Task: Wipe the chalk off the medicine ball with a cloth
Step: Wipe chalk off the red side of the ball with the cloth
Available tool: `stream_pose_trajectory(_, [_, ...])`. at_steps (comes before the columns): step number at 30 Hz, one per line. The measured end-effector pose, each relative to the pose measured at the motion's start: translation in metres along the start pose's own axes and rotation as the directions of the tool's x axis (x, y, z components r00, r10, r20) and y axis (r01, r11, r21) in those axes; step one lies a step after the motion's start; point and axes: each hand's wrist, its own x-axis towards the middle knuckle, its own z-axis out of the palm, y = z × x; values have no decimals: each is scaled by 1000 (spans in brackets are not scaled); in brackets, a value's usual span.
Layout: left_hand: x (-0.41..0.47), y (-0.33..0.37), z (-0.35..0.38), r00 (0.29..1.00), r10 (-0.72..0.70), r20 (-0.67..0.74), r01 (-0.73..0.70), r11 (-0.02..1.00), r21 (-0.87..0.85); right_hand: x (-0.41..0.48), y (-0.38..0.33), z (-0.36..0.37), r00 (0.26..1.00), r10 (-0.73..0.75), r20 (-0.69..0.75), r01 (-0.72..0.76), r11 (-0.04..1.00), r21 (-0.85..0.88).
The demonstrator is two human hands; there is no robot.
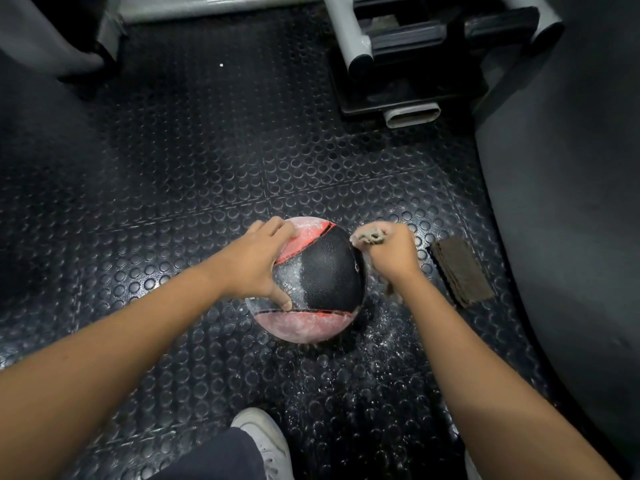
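Observation:
A black and red medicine ball rests on the studded rubber floor, its red panels and a streak down the black panel dusted white with chalk. My left hand lies spread on the ball's left side, thumb at the lower seam. My right hand is closed on a bunched greyish cloth, pressed against the ball's upper right edge. A tail of the cloth hangs below the wrist.
Chalk dust speckles the floor right of the ball. A dark brown folded pad lies on the floor at right. Grey machine frame and weight stack stand behind. A dark padded form fills the right. My white shoe is near.

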Motion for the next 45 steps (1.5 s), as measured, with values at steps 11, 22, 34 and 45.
stream_pose_trajectory(11, [1, -14, 1, 1000, -18, -21, 17, 998, -56, -13, 11, 0, 999, 36, 2, -36, 998, 44])
stream_pose_trajectory(22, [1, -41, -5, 983, -176, -43, 159, 953, -259, -21, 17, 16, 997, 26, -68, -25, 999, 22])
stream_pose_trajectory(34, [3, -49, -5, 971, -237, -37, 208, 909, -360, -10, 5, 27, 989, 23, -144, -18, 999, 39])
stream_pose_trajectory(45, [-1, -50, -7, 966, -255, -33, 225, 901, -372, -18, 22, 29, 984, 125, -127, -113, 988, 103])
